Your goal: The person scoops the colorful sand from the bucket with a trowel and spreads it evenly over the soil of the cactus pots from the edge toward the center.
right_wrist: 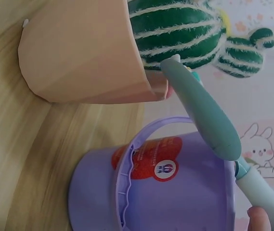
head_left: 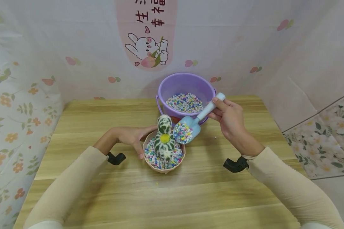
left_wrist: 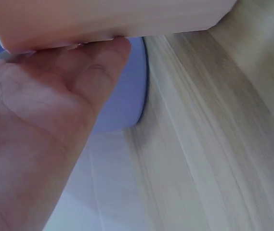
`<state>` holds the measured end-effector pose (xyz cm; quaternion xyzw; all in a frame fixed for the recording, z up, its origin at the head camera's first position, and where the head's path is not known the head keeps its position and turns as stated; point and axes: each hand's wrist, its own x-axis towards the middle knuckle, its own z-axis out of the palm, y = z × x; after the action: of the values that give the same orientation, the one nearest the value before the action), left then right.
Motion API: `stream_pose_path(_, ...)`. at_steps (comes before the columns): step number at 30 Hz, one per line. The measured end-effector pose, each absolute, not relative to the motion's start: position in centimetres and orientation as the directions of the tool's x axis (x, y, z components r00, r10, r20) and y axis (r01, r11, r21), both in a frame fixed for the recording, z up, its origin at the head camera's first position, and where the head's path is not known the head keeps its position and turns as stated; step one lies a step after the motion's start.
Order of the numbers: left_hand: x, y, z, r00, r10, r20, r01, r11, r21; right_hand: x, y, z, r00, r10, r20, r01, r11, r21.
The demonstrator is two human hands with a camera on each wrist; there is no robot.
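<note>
A peach flower pot (head_left: 164, 171) stands on the table, filled with multicoloured pebbles (head_left: 152, 156). From it rises a green-and-white cactus (head_left: 164, 146) with a yellow flower at its middle. My left hand (head_left: 132, 138) grips the pot's left side, thumb at the near side and fingers round the back; in the left wrist view the fingers lie against its wall. My right hand (head_left: 230, 117) holds the pale blue handle of a small shovel (head_left: 207, 109) between thumb and fingers. The shovel's blade bears colourful pebbles (head_left: 183, 133) and is over the pot's right rim, beside the cactus.
A purple bucket (head_left: 186, 78) with pebbles (head_left: 186, 103) inside stands behind the pot, near the back edge of the wooden table (head_left: 172, 203). Its handle hangs down at the front. A patterned cloth (head_left: 86, 47) hangs behind the table. A yellow pebble (head_left: 157, 183) lies before the pot.
</note>
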<state>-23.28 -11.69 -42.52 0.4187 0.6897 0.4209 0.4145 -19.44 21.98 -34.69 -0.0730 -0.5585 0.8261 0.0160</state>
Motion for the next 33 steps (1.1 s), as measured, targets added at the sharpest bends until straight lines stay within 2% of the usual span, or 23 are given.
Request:
stream_pose_path(6, -20.4, -12.3, -41.7, -0.418, 0.891, -0.175, 0.248, 0.298, 0.922, -19.6, 22.0, -34.6, -0.990, 0.105, -0.098, 0.052, -0.374, -0.926)
stream_pose_path(12, -17.6, -11.6, -42.1, -0.577, 0.805, -0.140, 0.331, 0.387, 0.860, -19.7, 22.0, -34.5, -0.987, 0.144, -0.065, 0.012, -0.340, -0.940)
stream_pose_path(16, -17.2, -11.0, -42.7, -0.630, 0.769, -0.112, 0.361, 0.418, 0.834, -19.6, 22.1, -34.4, -0.985, 0.158, -0.068, 0.010, -0.342, -0.940)
stream_pose_path(21, -17.7, -10.9, -43.0, -0.617, 0.783, -0.078, 0.373, 0.378, 0.847, -19.5, 22.1, -34.4, -0.985, 0.154, -0.078, 0.020, -0.346, -0.938)
stream_pose_path(33, -20.5, -11.3, -43.1, -0.490, 0.859, -0.150, 0.279, 0.317, 0.906, -19.5, 22.2, -34.6, -0.988, 0.144, -0.061, 0.004, -0.365, -0.931)
